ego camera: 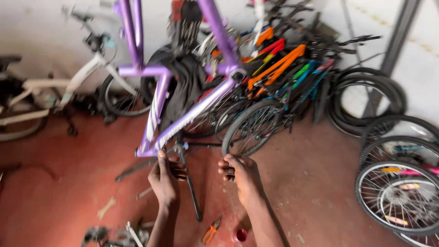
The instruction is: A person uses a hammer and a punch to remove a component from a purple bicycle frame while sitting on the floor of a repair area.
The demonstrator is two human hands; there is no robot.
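2 bare hands reach forward over a red floor in a bicycle workshop. The left hand is loosely curled, fingers bent and thumb pointing up, with the thumb tip touching the low end of 1 purple bicycle frame. The frame has no wheels and rises up and away from that hand. The right hand, apart from the left, is curled with its fingers wrapped over the rim of 1 black wheel, which stands just ahead of it. The motion blur makes it unclear how firmly either hand grips.

Between the 2 hands, 1 thin black stand leg slants down to the floor. Below the wrists lie 1 pair of orange-handled pliers and 1 small red cap, side by side. A small heap of metal parts lies below and left of the left hand.

Far left of the hands, 1 white bicycle leans by the wall. Ahead of the right hand is a tangled pile of bicycles in orange, blue and green, too jumbled to count. To its right, several loose black tyres lean on the wall, and at least 3 spoked wheels stand well right of the right hand.
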